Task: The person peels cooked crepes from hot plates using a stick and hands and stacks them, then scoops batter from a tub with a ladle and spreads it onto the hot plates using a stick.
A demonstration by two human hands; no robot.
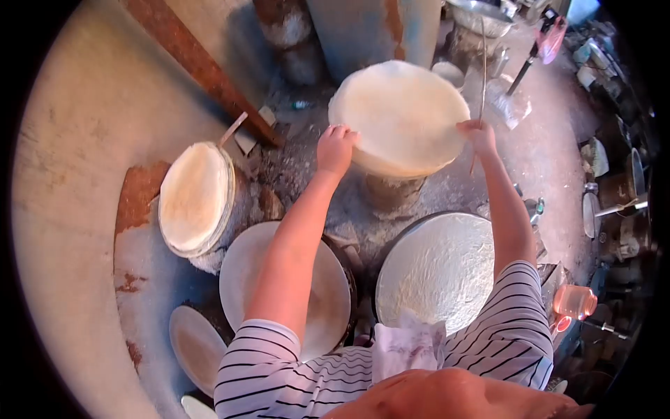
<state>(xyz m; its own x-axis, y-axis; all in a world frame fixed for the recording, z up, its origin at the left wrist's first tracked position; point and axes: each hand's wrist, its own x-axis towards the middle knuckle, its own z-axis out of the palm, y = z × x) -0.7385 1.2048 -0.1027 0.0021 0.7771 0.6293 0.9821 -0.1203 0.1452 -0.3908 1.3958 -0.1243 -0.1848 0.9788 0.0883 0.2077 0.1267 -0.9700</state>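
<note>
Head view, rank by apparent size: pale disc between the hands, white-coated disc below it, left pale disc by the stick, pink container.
1. Central pale disc and white-coated disc: unsure, latter partly covered
2. Left pale disc
3. Pink container

On my feed I see the left hand (338,149) touching the left edge of the pale disc (401,112); at the disc's right edge, the right hand (479,134) grips a thin stick (484,73).

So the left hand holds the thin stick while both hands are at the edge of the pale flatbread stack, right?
Not quite: the head view shows the thin stick in the right hand, not the left hand. Both hands are indeed at the edge of the pale flatbread stack.
</note>
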